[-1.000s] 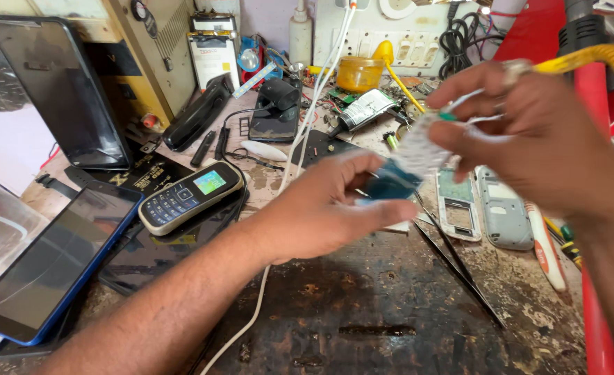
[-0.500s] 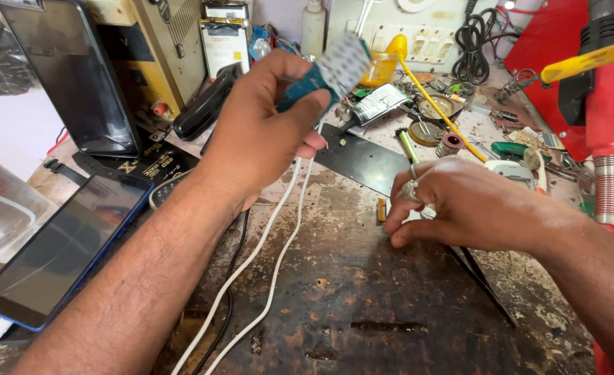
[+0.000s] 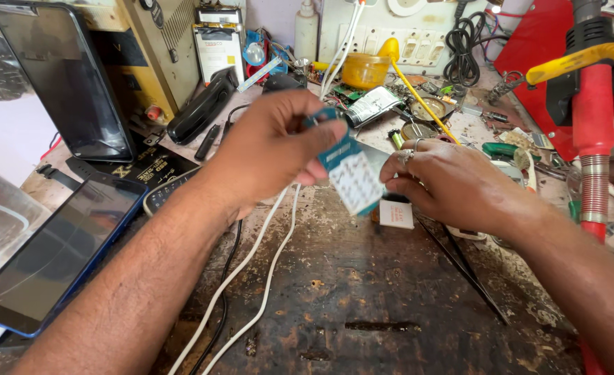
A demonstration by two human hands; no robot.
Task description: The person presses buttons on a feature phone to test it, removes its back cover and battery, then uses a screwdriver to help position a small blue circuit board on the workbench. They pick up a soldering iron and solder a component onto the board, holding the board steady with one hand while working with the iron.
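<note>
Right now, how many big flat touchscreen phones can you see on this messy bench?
2. One dark phone stands propped upright at the back left; one blue-edged phone lies flat at the left edge, beside the left forearm. More may be hidden in the clutter.

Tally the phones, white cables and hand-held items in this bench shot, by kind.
Smartphones: 2, one leaning upright, one lying flat, blue-edged
Keypad phone: 1, mostly hidden behind the left forearm
White cables: 2, side by side
Blue-and-white packet: 1, in the left hand grip
Small white square piece: 1, under the right hand
Total: 7
</note>
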